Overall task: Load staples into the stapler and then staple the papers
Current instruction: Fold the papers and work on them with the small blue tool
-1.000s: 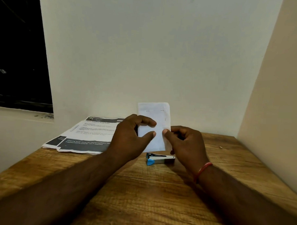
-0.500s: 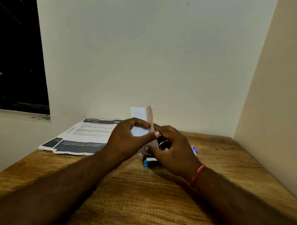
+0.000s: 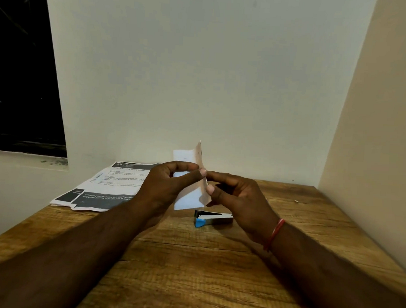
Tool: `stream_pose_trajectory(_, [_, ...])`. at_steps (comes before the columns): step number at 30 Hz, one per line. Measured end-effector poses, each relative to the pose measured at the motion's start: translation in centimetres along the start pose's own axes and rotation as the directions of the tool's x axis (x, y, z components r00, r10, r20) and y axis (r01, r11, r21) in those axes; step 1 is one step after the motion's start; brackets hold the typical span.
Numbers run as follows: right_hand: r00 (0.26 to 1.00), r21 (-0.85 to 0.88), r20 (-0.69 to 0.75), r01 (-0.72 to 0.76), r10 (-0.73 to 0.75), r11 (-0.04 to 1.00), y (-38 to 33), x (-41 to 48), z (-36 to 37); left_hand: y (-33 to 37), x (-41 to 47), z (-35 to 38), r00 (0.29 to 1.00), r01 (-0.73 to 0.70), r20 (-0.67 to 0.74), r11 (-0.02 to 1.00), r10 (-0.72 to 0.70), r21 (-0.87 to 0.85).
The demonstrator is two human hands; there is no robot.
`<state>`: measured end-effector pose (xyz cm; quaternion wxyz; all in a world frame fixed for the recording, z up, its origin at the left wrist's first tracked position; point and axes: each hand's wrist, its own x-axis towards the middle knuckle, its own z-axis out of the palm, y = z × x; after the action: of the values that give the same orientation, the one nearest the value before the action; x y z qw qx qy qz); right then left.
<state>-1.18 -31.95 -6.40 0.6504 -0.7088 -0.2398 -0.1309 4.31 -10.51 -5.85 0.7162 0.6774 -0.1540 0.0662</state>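
Note:
A small white folded paper (image 3: 188, 197) stands upright above the table, pinched between both hands. My left hand (image 3: 165, 187) grips its left side with thumb and fingers. My right hand (image 3: 237, 199) pinches its right edge, which is turned edge-on toward me. A small metal stapler (image 3: 212, 218) with a blue tip lies flat on the wooden table (image 3: 204, 270), just below the paper and between my hands, untouched.
Printed sheets (image 3: 107, 184) with dark bands lie at the table's far left, against the wall. A tiny object (image 3: 295, 201) rests at the far right. Walls close the table at the back and right; a dark window (image 3: 21, 76) is on the left.
The paper faced me flat a second ago; it has been turned so its right edge points toward me. My right hand has shifted up, uncovering the stapler.

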Motion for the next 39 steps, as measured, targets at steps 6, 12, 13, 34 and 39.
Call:
stream_pose_trajectory(6, [0.996,-0.060,0.091,0.023,-0.017,0.998,0.4,0.0,-0.3,0.0,0.2,-0.1,1.000,0.021,0.005,0.998,-0.021,-0.051])
stream_pose_trajectory(12, [0.998,-0.077,0.034,0.046,-0.043,0.996,0.0,-0.2,-0.1,0.1,-0.1,0.0,0.994,0.031,0.103,0.997,-0.024,-0.074])
stream_pose_trajectory(13, [0.998,-0.090,0.026,0.054,-0.052,0.994,-0.1,-0.2,0.0,0.2,-0.1,0.0,0.992,0.036,0.121,0.996,-0.027,-0.075])
stream_pose_trajectory(34, [1.000,-0.122,-0.013,0.000,-0.001,0.992,-0.4,0.0,-0.1,0.0,0.2,-0.2,0.983,0.044,0.180,0.994,-0.026,-0.100])
stream_pose_trajectory(39, [0.999,-0.012,-0.023,-0.036,0.036,0.999,-0.2,0.1,0.2,0.3,-0.5,0.0,0.992,-0.096,0.098,0.989,0.084,0.117])
